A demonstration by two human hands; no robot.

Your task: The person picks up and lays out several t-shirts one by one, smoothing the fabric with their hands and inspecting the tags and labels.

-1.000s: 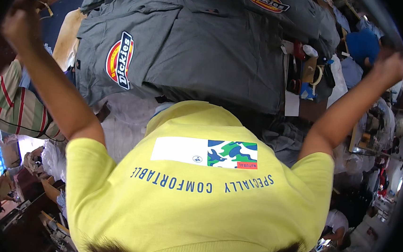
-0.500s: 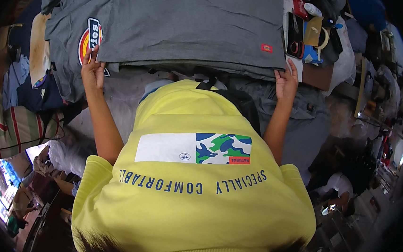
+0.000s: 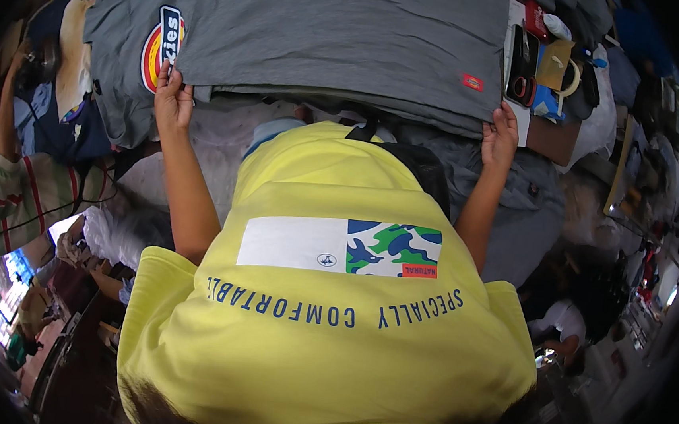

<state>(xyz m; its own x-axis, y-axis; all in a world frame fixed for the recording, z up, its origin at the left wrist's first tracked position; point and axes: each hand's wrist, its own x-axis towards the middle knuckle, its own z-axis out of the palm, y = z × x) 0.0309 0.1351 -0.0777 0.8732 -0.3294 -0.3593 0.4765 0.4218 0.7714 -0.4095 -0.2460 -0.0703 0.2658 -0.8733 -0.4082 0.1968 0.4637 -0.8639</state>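
Observation:
A grey garment (image 3: 345, 45) lies spread in front of me, its near edge running from side to side. It carries a small red label (image 3: 472, 82) near its right corner. My left hand (image 3: 174, 103) pinches the near edge at the left, beside a large round-and-bar emblem (image 3: 161, 48) in red, yellow and dark blue. At the near right corner, my right hand (image 3: 500, 138) has its fingertips closed on the cloth. Both palms are turned partly up, and the fingertips are partly covered by fabric.
Right of the garment lie a dark phone-like object (image 3: 523, 63), a tape roll (image 3: 571, 79), a tan card (image 3: 554, 63) and a brown flat piece (image 3: 551, 141). More grey cloth (image 3: 508, 201) hangs below my right hand. A person in a striped shirt (image 3: 33, 200) is at the left.
The whole view has shifted slightly, so garment, hands and nearby items all appear farther right. Both hands keep their hold on the garment's near edge.

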